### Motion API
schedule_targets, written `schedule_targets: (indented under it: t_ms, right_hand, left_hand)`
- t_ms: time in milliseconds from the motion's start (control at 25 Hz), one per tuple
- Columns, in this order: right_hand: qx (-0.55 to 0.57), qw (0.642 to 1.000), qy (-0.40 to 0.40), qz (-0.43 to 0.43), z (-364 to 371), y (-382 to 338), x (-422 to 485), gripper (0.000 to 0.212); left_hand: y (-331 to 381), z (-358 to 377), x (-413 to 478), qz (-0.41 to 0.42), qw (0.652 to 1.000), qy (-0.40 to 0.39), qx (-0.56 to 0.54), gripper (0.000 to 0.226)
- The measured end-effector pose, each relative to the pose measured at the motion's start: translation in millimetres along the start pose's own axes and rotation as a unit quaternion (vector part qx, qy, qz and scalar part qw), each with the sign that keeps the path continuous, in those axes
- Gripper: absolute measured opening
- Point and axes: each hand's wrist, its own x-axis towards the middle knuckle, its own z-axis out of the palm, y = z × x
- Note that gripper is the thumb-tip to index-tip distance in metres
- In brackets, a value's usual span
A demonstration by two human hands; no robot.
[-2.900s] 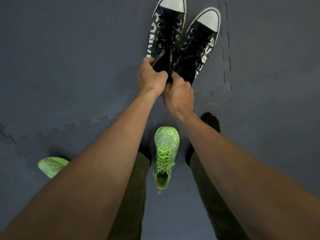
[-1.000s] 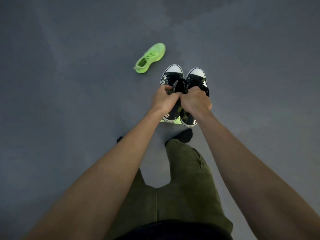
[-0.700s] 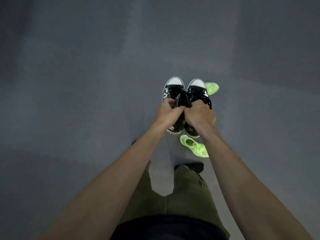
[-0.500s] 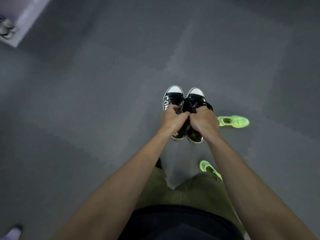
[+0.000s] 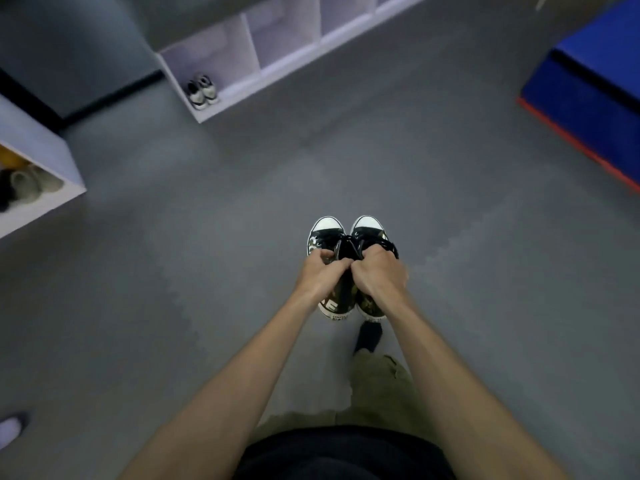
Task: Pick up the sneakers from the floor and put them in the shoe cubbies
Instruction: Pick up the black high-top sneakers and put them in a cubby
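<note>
- Black canvas high-top sneakers with white rubber toe caps hang side by side in the air, over the grey foam floor, out in front of the person.
- The left hand is closed tight on the top edge of the left shoe. The right hand is closed tight on the top edge of the right shoe. The two hands touch each other in the middle.
- What is new: a moment ago only a small corner of a white shelf showed at the top left. Now the long white shoe cubbies are in full view, up ahead and a little to the left. The person has turned to face them.
- The two bright green shoes that lay on the floor near the feet a moment ago are out of view now.
- One cubby at the left end holds a grey and white pair of shoes. The cubbies next to it look empty.
- A second white shelf sits at the far left with pale shoes inside.
- A big blue block with a red bottom edge is off to the right, well away from the path.
- I think the pick-up part is done for this pair. The walk to the cubbies comes next, and they are not close yet.
- The green shoes likely need a trip after this one.
</note>
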Motion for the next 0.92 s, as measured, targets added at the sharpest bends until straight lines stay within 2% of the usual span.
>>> schedule_targets:
  t_ms: [240,440,640,920]
  right_hand:
    - [-0.056,0.994,-0.026,-0.091,-51.7,-105.4,134.7,0.028]
    - [-0.091,0.986,-0.043,-0.130,-70.5,-197.7,241.5,0.024]
    - [-0.101,0.986,-0.043,-0.124,-80.3,-292.8,340.9,0.015]
    - [-0.089,0.990,-0.064,-0.091,-109.1,-403.6,474.1,0.017]
  left_hand:
    - [105.7,-39.1,109.0,-0.014,0.994,0.061,-0.086,0.052]
    - [170.8,-81.2,214.7,-0.025,0.988,0.097,-0.117,0.054]
    - [243.6,-133.5,323.0,-0.015,0.989,0.087,-0.116,0.047]
    - [354.6,-188.6,451.2,-0.039,0.994,0.061,-0.085,0.051]
